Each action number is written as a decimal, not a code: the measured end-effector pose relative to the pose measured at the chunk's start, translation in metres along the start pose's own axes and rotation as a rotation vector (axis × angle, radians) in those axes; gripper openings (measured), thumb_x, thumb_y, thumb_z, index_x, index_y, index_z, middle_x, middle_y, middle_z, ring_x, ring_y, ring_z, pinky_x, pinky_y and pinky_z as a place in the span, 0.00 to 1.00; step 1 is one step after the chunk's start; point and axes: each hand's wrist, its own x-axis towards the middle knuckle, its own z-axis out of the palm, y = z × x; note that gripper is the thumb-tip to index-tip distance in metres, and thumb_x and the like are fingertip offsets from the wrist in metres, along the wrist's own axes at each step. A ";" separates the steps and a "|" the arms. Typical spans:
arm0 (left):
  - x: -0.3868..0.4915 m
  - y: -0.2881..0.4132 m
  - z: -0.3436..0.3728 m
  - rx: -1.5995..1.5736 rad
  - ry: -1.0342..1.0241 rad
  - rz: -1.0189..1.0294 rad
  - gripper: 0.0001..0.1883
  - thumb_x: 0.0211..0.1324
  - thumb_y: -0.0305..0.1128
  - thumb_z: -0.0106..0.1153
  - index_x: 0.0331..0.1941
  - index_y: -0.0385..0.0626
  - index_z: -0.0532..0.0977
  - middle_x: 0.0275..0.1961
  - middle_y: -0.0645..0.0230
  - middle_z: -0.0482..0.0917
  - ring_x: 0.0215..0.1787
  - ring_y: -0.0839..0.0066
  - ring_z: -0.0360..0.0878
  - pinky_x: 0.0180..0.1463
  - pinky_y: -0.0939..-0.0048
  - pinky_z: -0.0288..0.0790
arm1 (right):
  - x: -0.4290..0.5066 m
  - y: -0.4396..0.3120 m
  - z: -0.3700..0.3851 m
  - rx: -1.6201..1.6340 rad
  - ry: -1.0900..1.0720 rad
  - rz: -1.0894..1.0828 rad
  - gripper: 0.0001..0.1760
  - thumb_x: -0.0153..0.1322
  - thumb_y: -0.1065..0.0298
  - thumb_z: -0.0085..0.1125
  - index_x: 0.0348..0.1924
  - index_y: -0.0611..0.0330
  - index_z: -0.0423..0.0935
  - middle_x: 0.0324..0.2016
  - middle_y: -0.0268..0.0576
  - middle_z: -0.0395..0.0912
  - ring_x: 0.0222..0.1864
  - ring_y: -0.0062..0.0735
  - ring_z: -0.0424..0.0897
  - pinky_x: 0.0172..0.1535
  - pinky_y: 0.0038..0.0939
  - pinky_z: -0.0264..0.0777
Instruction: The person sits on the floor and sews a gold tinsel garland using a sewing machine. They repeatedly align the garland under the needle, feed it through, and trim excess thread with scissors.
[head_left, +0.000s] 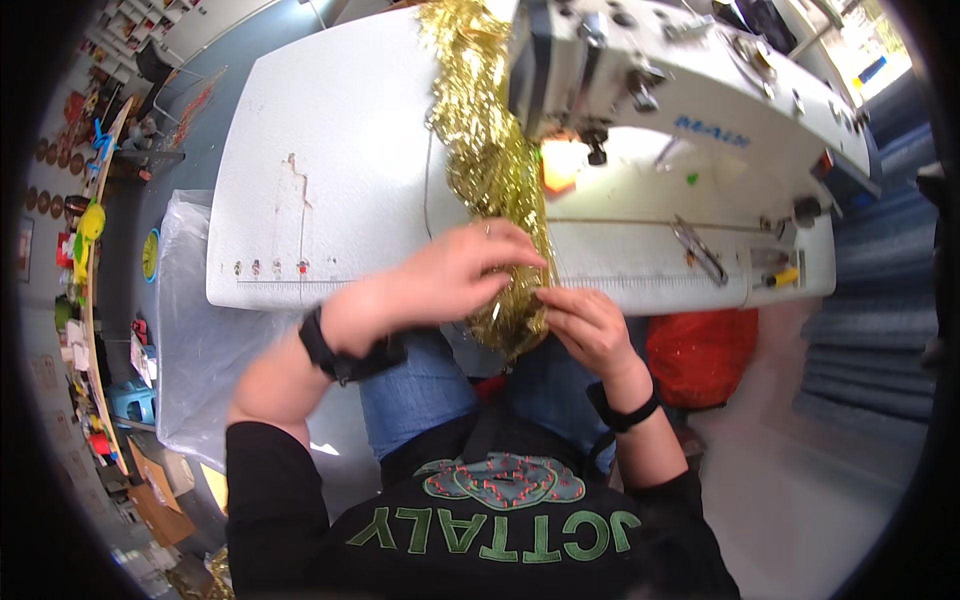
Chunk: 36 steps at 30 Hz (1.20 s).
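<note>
A long strip of shiny gold tinsel fabric (487, 172) runs over the front of a white sewing machine table (322, 165) and hangs off its near edge towards my lap. My right hand (591, 330) pinches the fabric's right edge between thumb and fingers, just at the table's front. Over the strip, my left hand (465, 266) is blurred, with thumb and fingers apart and gold showing between them; whether it touches the fabric is unclear. The sewing machine's head (562, 75) stands beyond my hands, its lamp lit, and the fabric passes left of the needle area.
Thread snips (699, 251) and a yellow-handled tool (780, 277) lie on the table's right side. A ruler scale (637, 283) follows the front edge. Clear plastic sheeting (202, 337) hangs at left. A red bag (701, 356) sits below the table, and blue fabric (877, 337) is stacked at right.
</note>
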 end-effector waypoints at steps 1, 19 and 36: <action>0.014 -0.015 -0.025 -0.095 -0.106 -0.063 0.21 0.65 0.20 0.60 0.61 0.46 0.82 0.58 0.57 0.84 0.59 0.66 0.85 0.59 0.67 0.78 | 0.001 -0.001 -0.001 -0.003 -0.014 0.019 0.10 0.63 0.77 0.73 0.38 0.62 0.84 0.50 0.44 0.87 0.46 0.43 0.88 0.46 0.38 0.81; 0.154 -0.162 -0.198 0.454 0.376 -0.241 0.20 0.70 0.29 0.50 0.61 0.49 0.82 0.77 0.51 0.70 0.77 0.54 0.69 0.78 0.61 0.63 | 0.005 -0.003 0.000 -0.079 -0.066 0.057 0.11 0.61 0.80 0.73 0.35 0.61 0.84 0.50 0.45 0.87 0.45 0.42 0.88 0.44 0.36 0.80; 0.016 -0.015 0.010 0.612 0.136 0.396 0.25 0.56 0.22 0.59 0.61 0.46 0.80 0.66 0.65 0.82 0.63 0.59 0.81 0.65 0.58 0.73 | 0.007 -0.027 0.002 -0.189 0.022 -0.034 0.11 0.64 0.75 0.71 0.40 0.61 0.84 0.54 0.47 0.85 0.51 0.42 0.87 0.50 0.36 0.80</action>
